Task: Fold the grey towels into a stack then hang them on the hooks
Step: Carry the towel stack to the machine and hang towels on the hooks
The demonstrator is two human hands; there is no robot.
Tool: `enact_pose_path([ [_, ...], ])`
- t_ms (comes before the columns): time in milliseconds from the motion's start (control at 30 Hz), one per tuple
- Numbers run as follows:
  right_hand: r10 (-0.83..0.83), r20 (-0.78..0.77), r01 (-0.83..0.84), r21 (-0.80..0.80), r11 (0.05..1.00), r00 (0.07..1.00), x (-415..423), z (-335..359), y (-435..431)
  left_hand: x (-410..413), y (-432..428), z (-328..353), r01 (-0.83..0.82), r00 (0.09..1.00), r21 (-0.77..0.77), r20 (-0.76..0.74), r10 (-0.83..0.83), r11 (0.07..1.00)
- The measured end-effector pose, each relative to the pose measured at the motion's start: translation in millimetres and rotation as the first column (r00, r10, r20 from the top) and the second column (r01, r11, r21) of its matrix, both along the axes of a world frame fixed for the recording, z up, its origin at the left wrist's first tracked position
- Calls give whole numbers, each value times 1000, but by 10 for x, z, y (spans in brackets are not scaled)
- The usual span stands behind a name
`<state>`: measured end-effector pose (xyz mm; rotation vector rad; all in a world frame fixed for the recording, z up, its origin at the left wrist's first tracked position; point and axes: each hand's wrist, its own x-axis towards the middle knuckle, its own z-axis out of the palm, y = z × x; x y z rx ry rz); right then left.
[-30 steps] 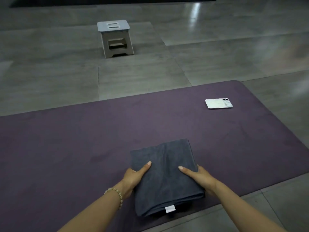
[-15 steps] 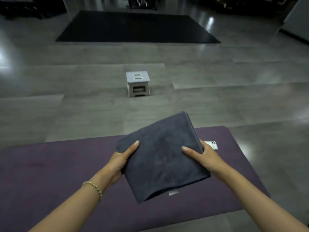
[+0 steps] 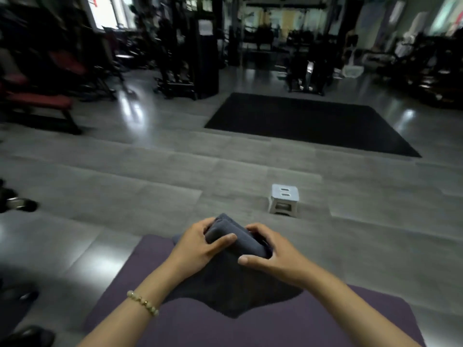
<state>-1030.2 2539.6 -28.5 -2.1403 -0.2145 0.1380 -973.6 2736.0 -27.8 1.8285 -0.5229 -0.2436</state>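
Observation:
A folded dark grey towel stack [image 3: 233, 279] is held up in the air above the purple mat [image 3: 250, 326]. My left hand [image 3: 200, 246] grips its upper left edge, thumb across the top fold. My right hand [image 3: 270, 256] grips the upper right edge, fingers curled over the fold. The lower part of the towel hangs down between my wrists. No hooks are in view.
A small grey step stool [image 3: 284, 199] stands on the tiled floor ahead to the right. A large black mat [image 3: 313, 121] lies further off. Dark gym machines and a red bench [image 3: 37, 101] line the back and left. Dark shoes [image 3: 17, 204] sit at the left edge.
Both hands lifted the folded towel off the purple mat and raised it. The view swung up, showing the room. The grip shifted from the sides to the top edge.

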Motion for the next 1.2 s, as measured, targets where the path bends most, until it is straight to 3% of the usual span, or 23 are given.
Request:
enact_pose_path([
  [100,97,119,-94,-35,995,988,-40,267,583,-343,511,393,-103,994,-57,-33,101,993],
  [200,195,229,-218,78,973,954,-184,477,1290,-859,1154,662,-316,948,-90,-77,309,945],
  [267,257,315,-315,148,937,914,-347,566,1794,-1238,1600,778,-481,875,-106,-118,469,871],
  [333,329,428,-414,122,902,842,-537,665,2332,-1661,2044,877,-629,775,-137,-187,604,765],
  [467,480,514,-596,80,799,711,-1066,856,3491,-2631,2809,1070,-798,601,-205,-327,729,566],
  [667,701,490,-832,98,545,517,-2075,1128,5055,-3951,3840,1320,-949,296,-223,-388,873,223],
  [833,866,323,-914,272,301,381,-3028,1166,6088,-4959,4633,1451,-993,112,-88,-441,890,81],
  [900,907,246,-903,352,246,342,-3384,1171,6419,-5348,5014,1461,-993,106,-100,-447,888,68],
  [1000,920,201,-874,431,224,335,-3767,1188,6810,-5845,5532,1423,-998,33,-69,-331,943,10],
  [1100,909,198,-859,447,248,366,-3954,1186,7108,-6160,5943,1389,-980,-153,-79,-264,952,-180],
  [1200,873,230,-853,420,309,429,-4070,1187,7288,-6331,6212,1366,-977,-202,-43,-86,976,-206],
])
